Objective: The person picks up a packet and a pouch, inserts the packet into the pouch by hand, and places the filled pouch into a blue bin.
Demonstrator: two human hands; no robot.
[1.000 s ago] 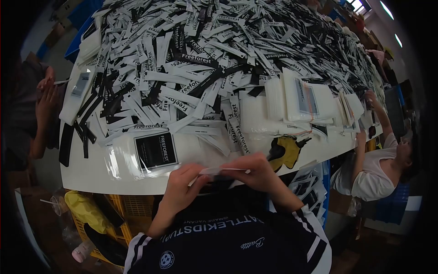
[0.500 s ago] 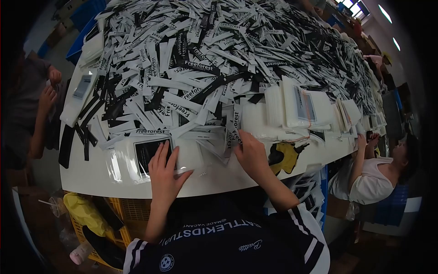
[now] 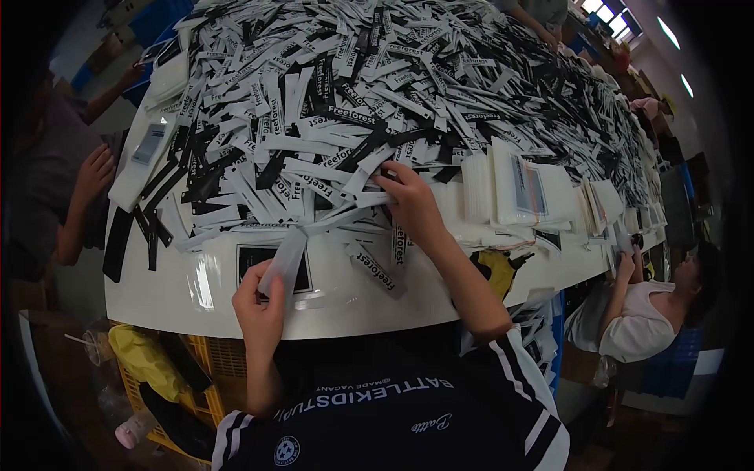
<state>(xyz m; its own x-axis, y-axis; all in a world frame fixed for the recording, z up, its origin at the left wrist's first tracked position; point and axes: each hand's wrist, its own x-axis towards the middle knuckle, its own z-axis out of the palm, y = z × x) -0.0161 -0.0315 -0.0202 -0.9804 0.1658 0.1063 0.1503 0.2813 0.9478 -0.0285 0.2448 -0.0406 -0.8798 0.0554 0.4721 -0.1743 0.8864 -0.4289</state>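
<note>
My left hand [image 3: 261,306] is closed around the lower end of a pale, plain strip-shaped packet [image 3: 287,257], tilted up over the table. Beneath it a clear plastic bag with a black printed panel [image 3: 305,273] lies flat, partly covered. My right hand [image 3: 415,202] reaches to the near edge of the pile, thumb and fingers pinched on a white packet [image 3: 369,163]. Around it spread many black and white "Freeforest" packets [image 3: 349,116]. Two printed packets [image 3: 369,264] lie loose below my right wrist.
Stacks of pale plastic bags [image 3: 530,188] stand right of my right hand. A yellow and black item [image 3: 496,271] lies near the table edge [image 3: 361,326]. People work at left and right. Yellow crates [image 3: 224,357] stand below the table.
My left hand has risen off the flat bag and now holds a pale packet. My right hand has moved up and away from the table's front into the pile's near edge.
</note>
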